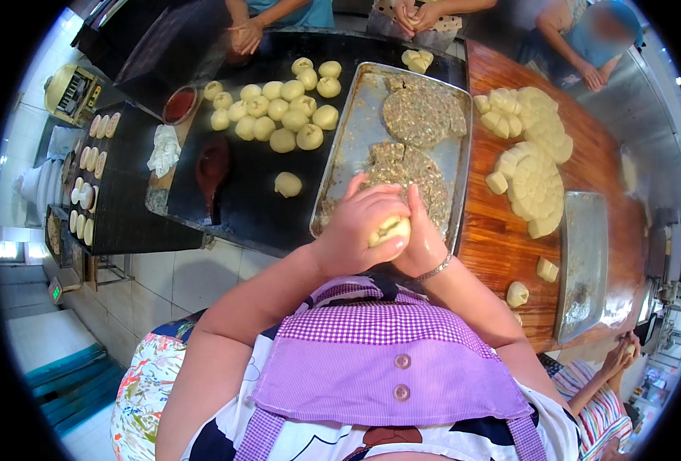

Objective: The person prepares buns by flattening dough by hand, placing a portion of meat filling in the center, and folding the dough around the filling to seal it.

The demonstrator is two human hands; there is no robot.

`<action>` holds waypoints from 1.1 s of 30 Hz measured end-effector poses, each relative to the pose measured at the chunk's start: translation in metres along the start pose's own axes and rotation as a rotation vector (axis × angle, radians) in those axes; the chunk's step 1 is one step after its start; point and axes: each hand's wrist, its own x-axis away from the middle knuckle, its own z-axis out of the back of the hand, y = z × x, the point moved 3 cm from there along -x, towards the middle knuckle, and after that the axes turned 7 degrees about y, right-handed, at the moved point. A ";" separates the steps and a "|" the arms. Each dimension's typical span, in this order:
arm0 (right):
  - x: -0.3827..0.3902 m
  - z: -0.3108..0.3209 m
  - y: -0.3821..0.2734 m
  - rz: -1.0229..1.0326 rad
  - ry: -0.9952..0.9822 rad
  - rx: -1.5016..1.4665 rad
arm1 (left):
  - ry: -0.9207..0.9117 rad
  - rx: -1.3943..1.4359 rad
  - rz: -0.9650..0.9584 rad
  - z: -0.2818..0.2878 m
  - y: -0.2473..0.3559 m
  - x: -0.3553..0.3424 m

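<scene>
My left hand and my right hand are cupped together round a pale dough piece, its top gathered in folds between my fingers. They are over the near part of a metal tray that holds two flat mounds of speckled, chopped filling. To the left, on the black worktop, lie several round dough balls and a dark red ladle. To the right, cut dough pieces are piled on a wooden board.
An empty metal tray sits at right. A red bowl, white cloth and black trays of small pale pieces are at left. Co-workers' hands are across the worktop; other people stand at upper right and lower right.
</scene>
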 end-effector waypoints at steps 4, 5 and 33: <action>-0.010 0.006 0.013 0.138 0.096 0.017 | 0.216 0.117 0.008 -0.019 -0.003 0.011; -0.013 0.009 0.016 0.172 0.129 0.047 | 0.231 0.130 -0.020 -0.023 -0.009 0.015; -0.028 -0.006 0.020 -0.257 -0.085 -0.135 | 0.040 0.152 -0.215 0.019 -0.007 0.015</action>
